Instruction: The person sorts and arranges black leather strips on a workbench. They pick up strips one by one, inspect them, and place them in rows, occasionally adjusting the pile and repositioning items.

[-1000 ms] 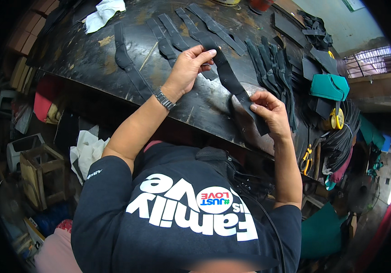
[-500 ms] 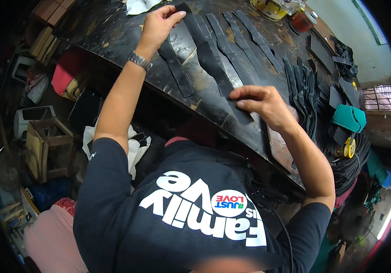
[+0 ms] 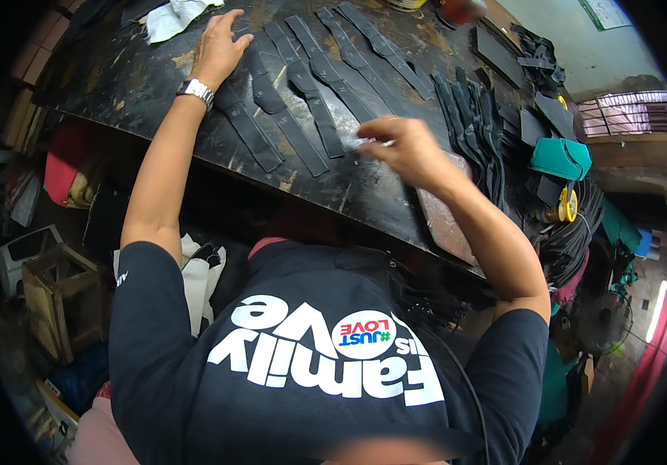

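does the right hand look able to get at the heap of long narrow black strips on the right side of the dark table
Probably yes: the heap of long narrow black strips lies close beside the right hand, to its right, with no object visible blocking the way between them.

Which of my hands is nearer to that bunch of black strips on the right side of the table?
Right. Your right hand is just left of the bunch of black strips; your left hand is much farther left, by the laid-out strips.
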Available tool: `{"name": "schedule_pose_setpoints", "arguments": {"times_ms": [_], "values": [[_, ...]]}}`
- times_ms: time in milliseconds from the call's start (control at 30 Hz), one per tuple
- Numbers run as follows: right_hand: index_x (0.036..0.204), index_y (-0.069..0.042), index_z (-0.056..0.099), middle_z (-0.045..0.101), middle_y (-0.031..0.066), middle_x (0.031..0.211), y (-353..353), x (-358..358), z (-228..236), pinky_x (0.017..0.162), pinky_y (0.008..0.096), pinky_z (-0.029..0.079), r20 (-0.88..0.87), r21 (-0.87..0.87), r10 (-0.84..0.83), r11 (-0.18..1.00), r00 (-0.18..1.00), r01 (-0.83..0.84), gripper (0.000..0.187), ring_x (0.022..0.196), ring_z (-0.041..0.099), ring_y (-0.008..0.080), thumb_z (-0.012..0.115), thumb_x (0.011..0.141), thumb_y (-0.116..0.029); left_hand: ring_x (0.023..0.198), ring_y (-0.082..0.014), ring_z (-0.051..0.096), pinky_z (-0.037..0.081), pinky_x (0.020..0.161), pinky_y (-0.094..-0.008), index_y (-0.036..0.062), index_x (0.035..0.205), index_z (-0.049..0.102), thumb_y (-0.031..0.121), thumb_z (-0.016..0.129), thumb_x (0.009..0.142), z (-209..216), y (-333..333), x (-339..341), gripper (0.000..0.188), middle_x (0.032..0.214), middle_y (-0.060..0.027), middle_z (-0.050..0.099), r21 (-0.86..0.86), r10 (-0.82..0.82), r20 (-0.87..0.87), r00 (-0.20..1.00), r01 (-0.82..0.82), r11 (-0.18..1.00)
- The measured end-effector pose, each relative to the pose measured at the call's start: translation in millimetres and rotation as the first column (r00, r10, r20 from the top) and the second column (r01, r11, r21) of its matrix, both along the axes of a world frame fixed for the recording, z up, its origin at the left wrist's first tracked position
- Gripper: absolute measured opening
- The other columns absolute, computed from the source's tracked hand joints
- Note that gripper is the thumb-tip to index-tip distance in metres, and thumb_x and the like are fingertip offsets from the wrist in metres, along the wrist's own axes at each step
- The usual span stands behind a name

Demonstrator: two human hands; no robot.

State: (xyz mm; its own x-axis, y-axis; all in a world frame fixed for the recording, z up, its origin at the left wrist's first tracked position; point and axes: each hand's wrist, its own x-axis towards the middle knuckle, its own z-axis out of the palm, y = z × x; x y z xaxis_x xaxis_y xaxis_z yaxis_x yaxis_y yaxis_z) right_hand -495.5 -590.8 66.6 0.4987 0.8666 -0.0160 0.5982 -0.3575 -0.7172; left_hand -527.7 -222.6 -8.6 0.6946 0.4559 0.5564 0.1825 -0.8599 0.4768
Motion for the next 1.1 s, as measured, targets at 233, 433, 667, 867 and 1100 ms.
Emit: {"name": "schedule_pose_setpoints", "arguments": {"times_ms": [233, 433, 667, 867, 1100], "values": [[0.087, -0.002, 0.072, 0.069, 0.0196, 0.097, -107.9, 70.4, -1.0, 0.079, 0.0465, 0.055, 0.719, -0.437, -0.145, 0.666, 0.679, 0.605, 0.017, 0.091, 0.068, 0.038, 0.069, 0.079, -0.017, 0.093, -0.0111, 0.063, 0.051, 0.079, -0.0238, 0.0098, 0.114, 0.071, 0.019, 0.07, 0.091, 38.6, -126.7, -29.6, 0.025, 0.104, -0.0018, 0.069, -0.393, -0.568, 0.16, 0.807, 0.58, 0.714], [0.088, -0.001, 0.074, 0.07, 0.0222, 0.092, -141.1, 82.2, -15.8, 0.081, 0.0461, 0.054, 0.613, -0.326, -0.328, 0.723, 0.719, 0.609, 0.022, 0.091, 0.068, 0.0392, 0.074, 0.078, -0.021, 0.087, -0.0128, 0.065, 0.05, 0.073, -0.0252, 0.0067, 0.111, 0.071, 0.016, 0.07, 0.089, 45.3, -227.4, -37.7, 0.024, 0.1, -0.0046, 0.07, -0.563, -0.817, 0.062, 0.573, 0.696, 0.445], [0.097, 0.001, 0.074, 0.07, 0.0241, 0.09, -149.1, 82.3, -3.8, 0.083, 0.0431, 0.053, 0.486, -0.365, -0.304, 0.781, 0.819, 0.507, 0.027, 0.088, 0.068, 0.0386, 0.072, 0.077, -0.017, 0.093, -0.0191, 0.066, 0.051, 0.08, -0.0307, 0.0057, 0.111, 0.07, 0.019, 0.069, 0.09, 36.8, -274.9, -18.7, 0.025, 0.103, -0.0098, 0.07, -0.492, -0.893, 0.007, 0.45, 0.779, 0.389], [0.097, 0.001, 0.073, 0.068, 0.0204, 0.097, -159.4, 79.4, -3.4, 0.085, 0.0408, 0.052, 0.525, -0.344, -0.231, 0.823, 0.819, 0.453, 0.025, 0.093, 0.067, 0.0369, 0.066, 0.079, -0.015, 0.095, -0.0248, 0.066, 0.052, 0.085, -0.0342, 0.0065, 0.111, 0.071, 0.019, 0.068, 0.09, 26.1, -305.4, 20.5, 0.025, 0.104, -0.0122, 0.07, -0.445, -0.887, 0.0, 0.462, 0.794, 0.414], [0.093, -0.003, 0.072, 0.069, 0.0167, 0.094, -168.7, 51.4, -7.4, 0.081, 0.0408, 0.052, 0.505, 0.021, -0.452, 0.859, 0.736, 0.512, 0.021, 0.09, 0.067, 0.0346, 0.06, 0.084, -0.017, 0.103, -0.0303, 0.059, 0.047, 0.095, -0.0388, 0.007, 0.107, 0.072, 0.019, 0.069, 0.086, 13.7, -347.8, 58.8, 0.024, 0.107, -0.0101, 0.065, -0.066, -0.789, 0.115, 0.603, 0.797, 0.6]]}}
